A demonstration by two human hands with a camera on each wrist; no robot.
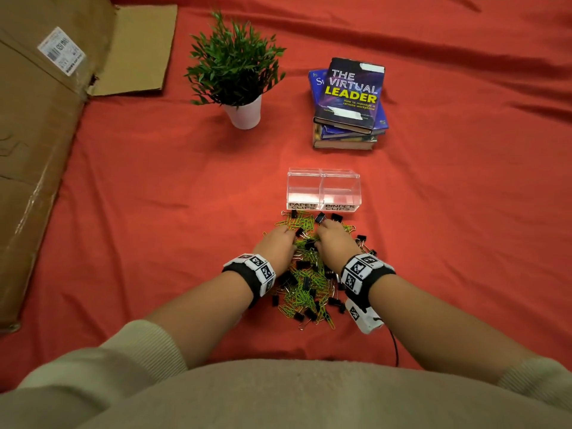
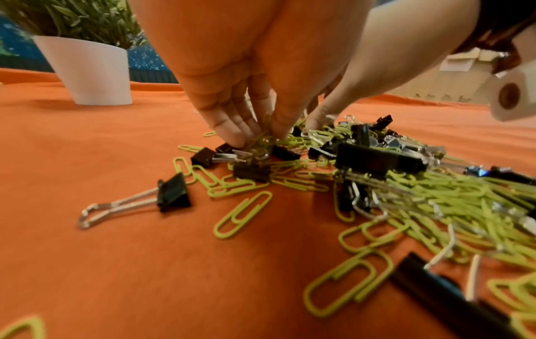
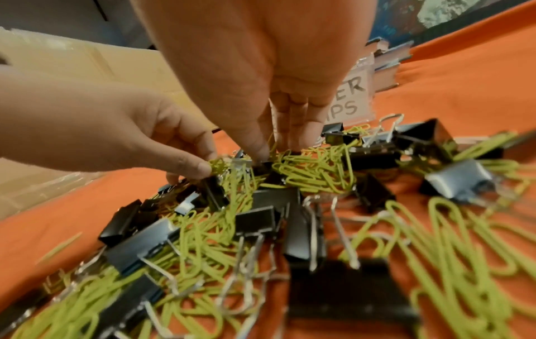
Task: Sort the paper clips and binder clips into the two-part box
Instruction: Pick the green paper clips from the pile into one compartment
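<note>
A mixed pile [image 1: 309,274] of green paper clips [image 2: 243,215] and black binder clips [image 2: 174,192] lies on the red cloth. Just beyond it stands the clear two-part box [image 1: 323,173], labelled PAPER CLIPS on the left and BINDER CLIPS on the right; both halves look empty. My left hand [image 1: 294,239] reaches into the pile's far left side and pinches a tuft of green paper clips [image 3: 217,165] between thumb and fingers. My right hand [image 1: 320,230] points straight down beside it, and its fingertips [image 3: 261,146] close on a small black binder clip [image 3: 262,166] among green clips.
A potted plant in a white pot [image 1: 244,114] stands at the back left of the box, and a stack of books [image 1: 349,100] behind it. A large cardboard box [image 1: 37,119] runs along the left edge. Red cloth [image 1: 154,212] covers the surface.
</note>
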